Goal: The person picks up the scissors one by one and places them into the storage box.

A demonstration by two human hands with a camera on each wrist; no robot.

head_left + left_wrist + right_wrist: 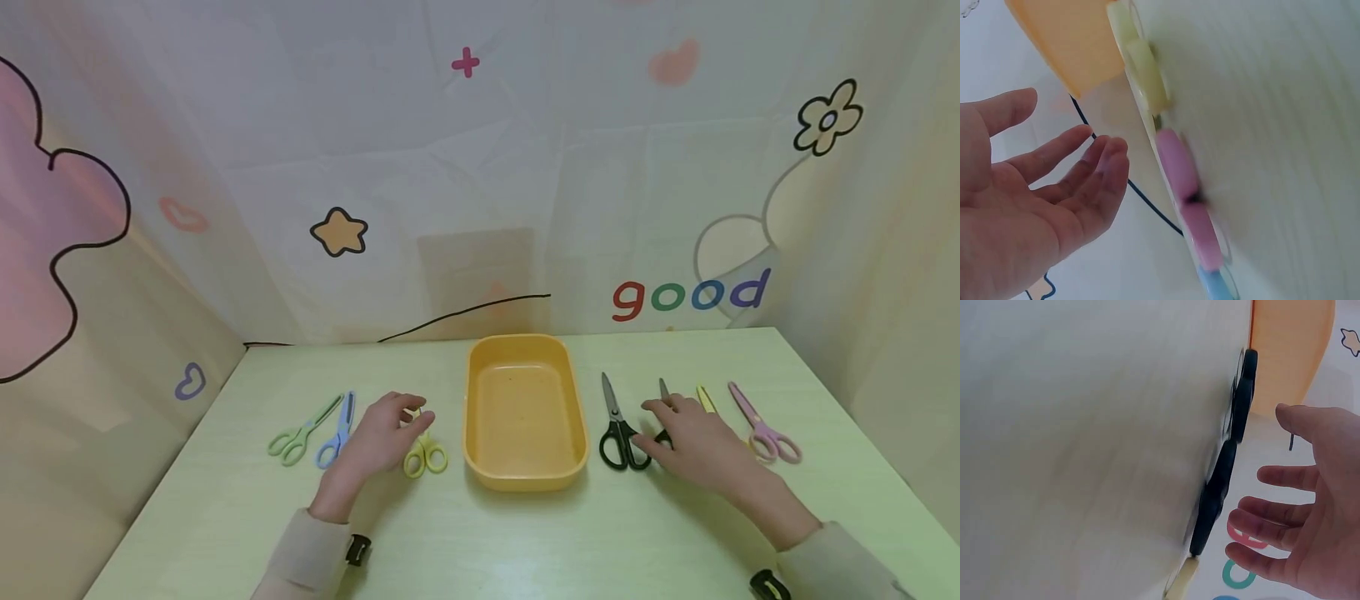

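My left hand (384, 435) hovers over the left row of scissors, its fingers loosely bent with nothing between them. Just to its right lie yellow-green scissors (426, 456); blue scissors (342, 433) and green scissors (302, 433) lie to its left. Pink scissors (1179, 165) show near this hand in the left wrist view, hidden behind it from the head. My right hand (697, 443), fingers spread and holding nothing, is above black-handled scissors (663, 437) that it partly covers. Another black-handled pair (619, 433) lies left of it, yellow scissors (706, 398) and pink-purple scissors (765, 429) to its right.
A yellow-orange plastic tray (525, 479) stands between the two rows of scissors on the pale green table (480, 550). Behind the table hangs a printed curtain (420, 167), and curtains also close off both sides.
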